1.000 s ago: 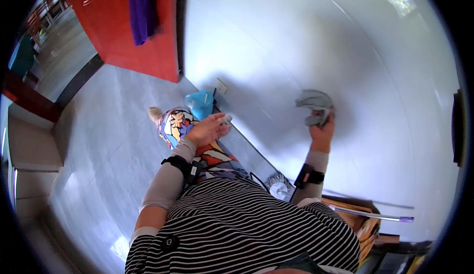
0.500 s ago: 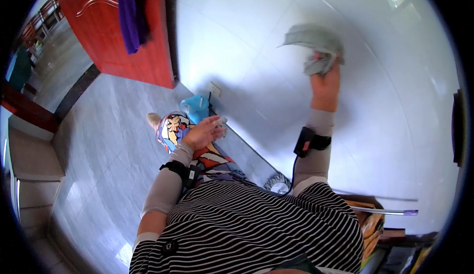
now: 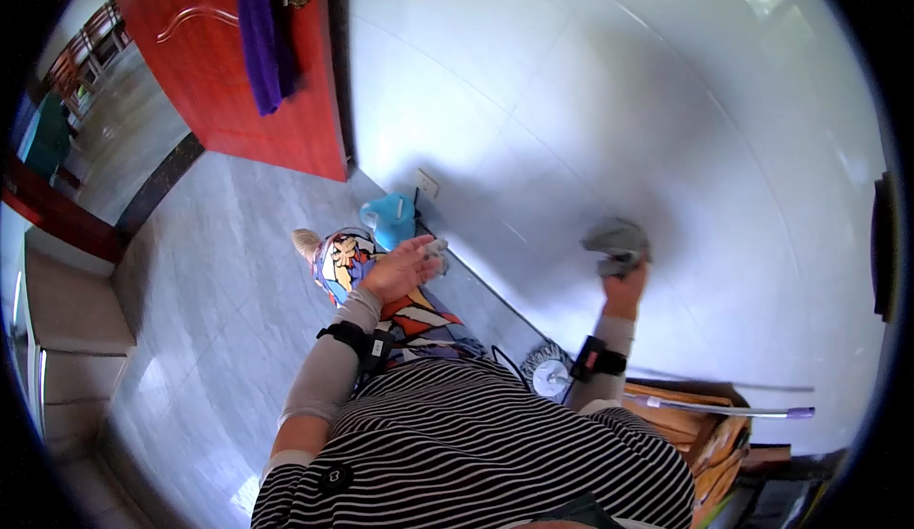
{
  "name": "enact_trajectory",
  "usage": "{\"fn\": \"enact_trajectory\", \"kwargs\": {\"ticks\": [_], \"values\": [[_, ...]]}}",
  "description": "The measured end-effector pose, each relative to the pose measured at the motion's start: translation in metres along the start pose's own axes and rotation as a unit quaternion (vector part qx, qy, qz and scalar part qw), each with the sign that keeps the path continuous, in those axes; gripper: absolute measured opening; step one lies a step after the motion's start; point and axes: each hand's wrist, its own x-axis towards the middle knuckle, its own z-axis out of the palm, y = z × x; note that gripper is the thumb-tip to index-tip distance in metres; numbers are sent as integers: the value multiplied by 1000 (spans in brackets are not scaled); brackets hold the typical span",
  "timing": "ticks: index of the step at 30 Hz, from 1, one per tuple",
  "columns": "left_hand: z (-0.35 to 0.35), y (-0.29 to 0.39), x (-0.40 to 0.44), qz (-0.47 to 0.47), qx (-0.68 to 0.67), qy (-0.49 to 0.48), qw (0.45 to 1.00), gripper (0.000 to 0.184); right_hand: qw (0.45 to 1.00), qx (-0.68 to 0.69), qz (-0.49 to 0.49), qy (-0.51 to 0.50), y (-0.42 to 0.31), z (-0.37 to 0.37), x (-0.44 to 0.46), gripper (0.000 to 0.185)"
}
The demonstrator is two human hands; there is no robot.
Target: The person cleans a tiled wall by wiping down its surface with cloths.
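Note:
My right hand (image 3: 625,286) is closed on a grey cloth (image 3: 617,236), bunched against or close to the white tiled wall (image 3: 533,158); contact itself is hard to make out. Low in front of my patterned trousers (image 3: 428,319) is my left hand (image 3: 402,270), its fingers bent loosely round a small grey-white crumpled thing (image 3: 439,255) that sticks out past the fingertips. The kind of that thing is not clear. Just beyond this hand, a light-blue object (image 3: 388,219) stands on the floor by the wall.
A red door (image 3: 228,62) with a purple cloth (image 3: 262,39) stands open at upper left. A wall socket (image 3: 427,182) sits low. Near my right side are a round mop head (image 3: 549,375), a purple-ended pole (image 3: 762,409) and a wooden piece (image 3: 681,424). Cabinets (image 3: 81,324) line the left.
My right hand has come down the wall toward my body with the grey cloth, which is more bunched now. My left hand keeps its place; the view has shifted slightly.

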Motion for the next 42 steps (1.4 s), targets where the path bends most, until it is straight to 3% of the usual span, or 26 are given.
{"fn": "enact_trajectory", "kwargs": {"ticks": [1,3,5,7,8,9,11,12,14,17,19,21,27,30,33,35,39,41,42], "values": [[1,0,0,-5,2,-3,1000,44,999,31,-29,-17,-26,7,-12,35],[1,0,2,-11,2,-12,1000,45,979,-8,-121,-162,-66,15,-30,34],[0,-1,3,-18,21,-19,999,46,971,-6,-234,-45,-90,49,-47,32],[-3,-2,5,-25,19,-16,999,46,949,2,-295,-113,-112,77,-58,28],[-5,-3,5,-32,17,-10,999,46,912,-100,-373,-141,-127,68,-41,30],[-4,-3,4,-30,19,-12,999,46,784,-282,-529,-157,-114,114,-69,31],[0,-2,3,-30,26,19,999,45,701,-349,-605,-144,-108,179,-98,18],[-4,-3,4,-32,16,10,999,45,700,-346,-609,-144,-112,191,-88,18],[-3,-2,3,-27,29,8,999,46,794,-233,-521,-209,-122,214,-63,21],[2,-1,5,-25,44,19,999,48,917,-24,-303,-257,-111,255,-40,31],[-5,-2,6,-16,20,-6,1000,48,933,35,-219,-285,-85,279,-15,35],[-4,-2,4,-14,5,-8,1000,48,959,30,-170,-225,-49,298,-14,36],[-5,-1,0,-2,9,7,1000,48,985,-68,14,-155,62,257,16,37],[-5,-1,-1,-3,0,-15,1000,50,983,-106,105,-107,112,197,35,35],[-8,-1,1,-3,16,-11,1000,49,966,-102,184,-151,146,122,41,32],[-7,-1,1,-2,1,-8,1000,49,962,-86,260,-25,153,99,27,32],[-1,-1,4,-9,-12,13,1000,55,942,-111,310,-66,163,90,-18,33],[11,1,-1,8,34,20,999,64,898,-143,349,-225,170,93,-40,33],[5,-2,1,11,41,-29,999,70,897,-146,360,-210,174,95,-53,33]]}}
